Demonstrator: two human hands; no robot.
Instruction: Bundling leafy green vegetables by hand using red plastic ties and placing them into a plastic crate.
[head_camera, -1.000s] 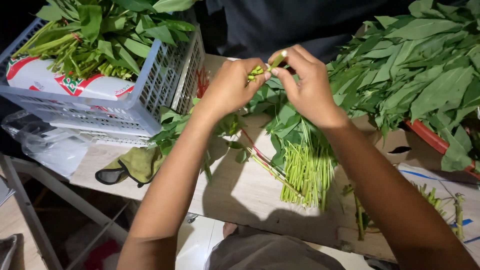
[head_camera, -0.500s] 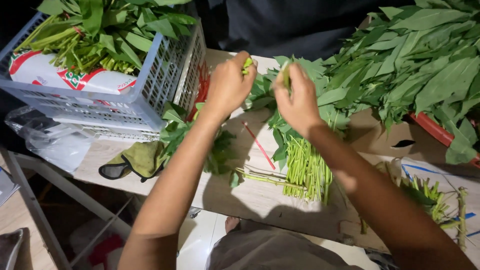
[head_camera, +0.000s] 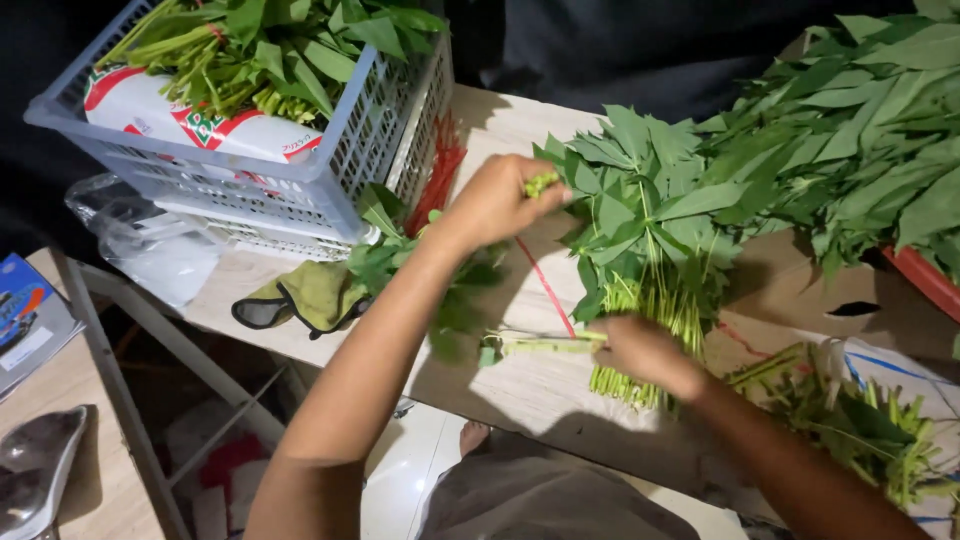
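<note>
Green stalks lie in a loose bunch on the desk, leaves up, cut ends toward the near edge. Left hand is raised over the leafy end, fingers pinched together on a short green stem piece. Right hand rests at the bunch's cut ends, fingers curled on the stalks beside a trimmed stem lying flat; how tightly they close I cannot tell. A red band lies on the desk between the 2 hands.

Risk, as I judge it: the cut ends sit near the desk's front edge, so a pull toward the body could spill stalks to the floor. The basket crowds the left, a leaf pile the right, and scraps lie by the right forearm. Free room is mainly the bare strip between the hands.
</note>
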